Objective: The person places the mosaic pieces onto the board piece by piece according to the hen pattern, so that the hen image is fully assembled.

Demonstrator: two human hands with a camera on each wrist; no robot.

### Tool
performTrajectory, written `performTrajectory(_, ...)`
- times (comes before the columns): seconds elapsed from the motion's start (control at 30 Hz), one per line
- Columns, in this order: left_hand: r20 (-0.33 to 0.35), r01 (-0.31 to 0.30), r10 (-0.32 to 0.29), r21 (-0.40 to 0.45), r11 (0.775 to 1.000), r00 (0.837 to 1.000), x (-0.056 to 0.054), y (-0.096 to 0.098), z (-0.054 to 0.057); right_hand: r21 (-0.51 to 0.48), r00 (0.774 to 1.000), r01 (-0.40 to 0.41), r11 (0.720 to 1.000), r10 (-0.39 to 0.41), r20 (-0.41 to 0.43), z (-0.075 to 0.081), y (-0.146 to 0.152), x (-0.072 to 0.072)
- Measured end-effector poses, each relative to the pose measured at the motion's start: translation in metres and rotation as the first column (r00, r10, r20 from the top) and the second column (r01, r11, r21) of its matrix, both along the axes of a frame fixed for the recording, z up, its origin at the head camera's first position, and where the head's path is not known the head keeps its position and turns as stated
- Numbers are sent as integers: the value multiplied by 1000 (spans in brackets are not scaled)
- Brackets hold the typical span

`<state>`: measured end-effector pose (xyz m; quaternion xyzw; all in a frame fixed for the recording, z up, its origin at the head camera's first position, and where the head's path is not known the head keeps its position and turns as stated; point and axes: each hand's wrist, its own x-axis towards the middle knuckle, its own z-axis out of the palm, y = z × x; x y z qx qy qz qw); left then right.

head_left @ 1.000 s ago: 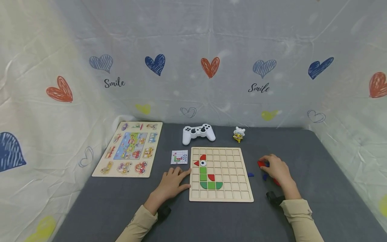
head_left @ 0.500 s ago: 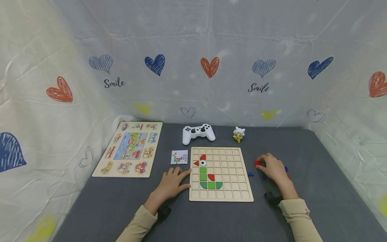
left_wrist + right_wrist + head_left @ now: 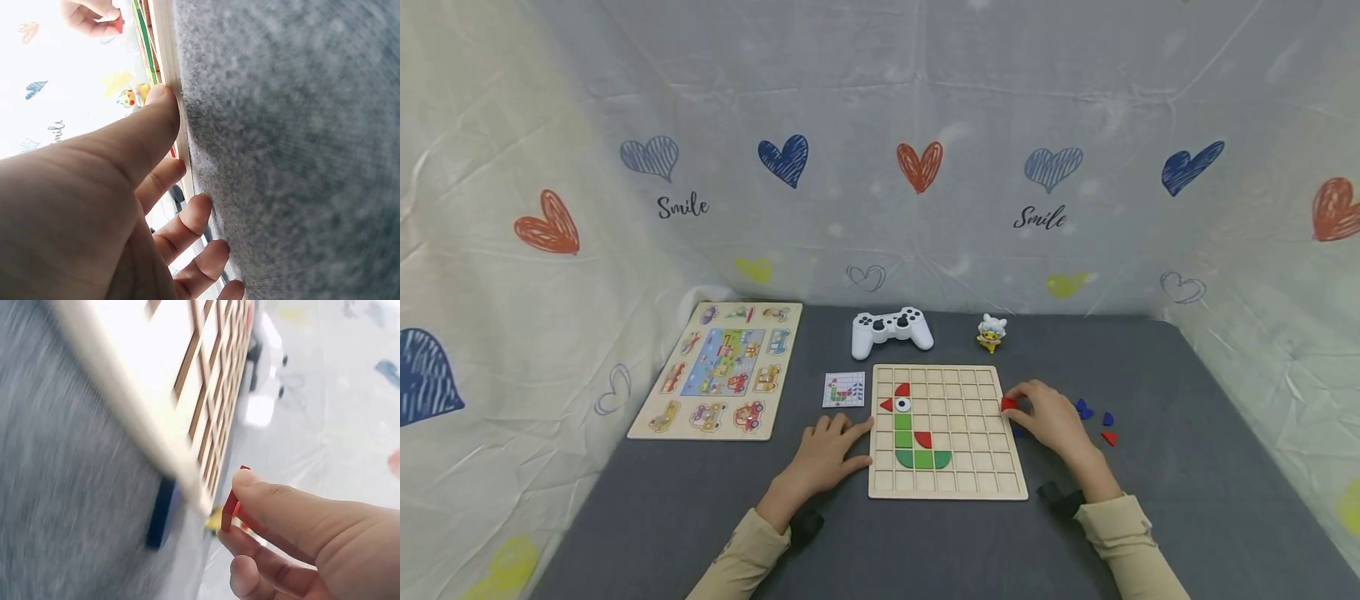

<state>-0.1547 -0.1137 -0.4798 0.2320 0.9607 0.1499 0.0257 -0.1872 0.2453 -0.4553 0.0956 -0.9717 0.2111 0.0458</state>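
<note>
A square wooden grid board lies mid-table, with red, green and eye-marked tiles set in its left part. Against its left edge rest the thumb and index finger of my left hand, the fingers spread. Beside the right edge, my right hand pinches a small red tile between thumb and fingertips. The tile's full outline is partly hidden by the fingers. On the cloth below that hand lies a blue tile, close to the board. Farther right are blue tiles and a red triangular tile.
Left of the board lies a small printed pattern card. A wooden vehicle puzzle occupies the table's left side. Behind the board sit a white game controller and a small yellow-and-white figurine. A printed curtain hangs behind.
My right hand has moved left with the red tile, from the loose pieces to the board's right edge, uncovering blue and red tiles. My left hand has stayed in place.
</note>
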Motion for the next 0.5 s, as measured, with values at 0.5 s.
performTrajectory(0.5,6,-12,13,-11,1000,1000,-1,0,-2,6,992,-127,992,128,-19,0,-52,18)
